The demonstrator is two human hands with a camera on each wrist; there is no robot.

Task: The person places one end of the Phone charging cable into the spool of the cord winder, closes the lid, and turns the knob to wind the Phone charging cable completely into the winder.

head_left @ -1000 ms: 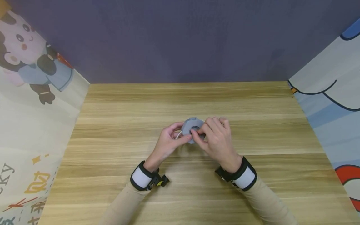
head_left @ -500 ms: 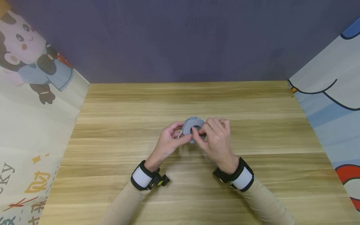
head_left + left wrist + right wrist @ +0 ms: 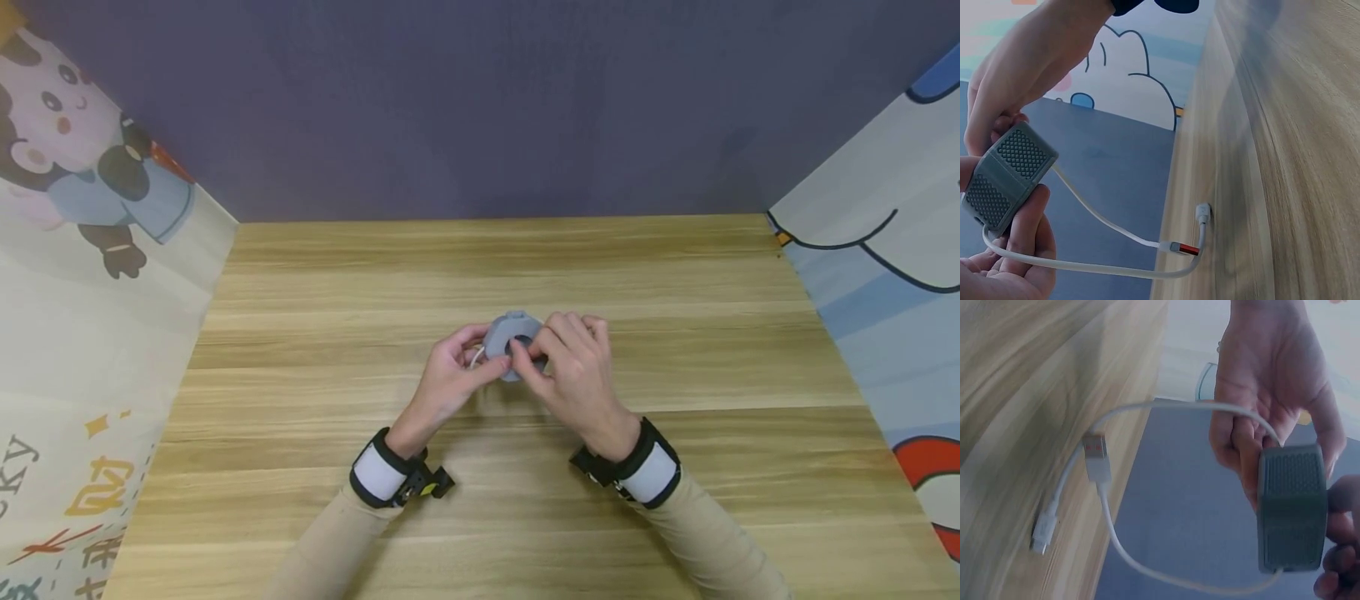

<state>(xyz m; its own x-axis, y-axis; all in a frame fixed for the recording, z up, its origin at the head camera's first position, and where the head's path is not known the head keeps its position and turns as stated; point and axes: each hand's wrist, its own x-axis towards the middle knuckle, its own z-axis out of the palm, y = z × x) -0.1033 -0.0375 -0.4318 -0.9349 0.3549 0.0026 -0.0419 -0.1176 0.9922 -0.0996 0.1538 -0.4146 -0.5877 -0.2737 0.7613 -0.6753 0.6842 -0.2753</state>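
Observation:
A grey cable winder [image 3: 497, 337], roundish with a hole in its middle and textured patches on its edge, is held above the table. My left hand [image 3: 450, 371] grips its left side, thumb on the near face and fingers behind. From the right, my right hand [image 3: 583, 375] pinches it, thumb tip at the central hole and fingers curled. A white cable [image 3: 1104, 269] comes out of the winder at two places and hangs in loops. The USB plug [image 3: 1095, 450] and the smaller plug [image 3: 1044, 531] dangle at its ends, low over the wood in the wrist views.
The wood-grain table [image 3: 337, 292] spreads under both hands. A dark blue-grey panel [image 3: 487, 108] stands along its back edge. Printed cartoon walls [image 3: 82, 317] flank it on the left and right. Each wrist wears a black and white strap [image 3: 378, 475] with a small camera.
Both hands keep their grip on the winder. The right hand and wrist shift very slightly, and the winder moves a touch; the left hand stays nearly still.

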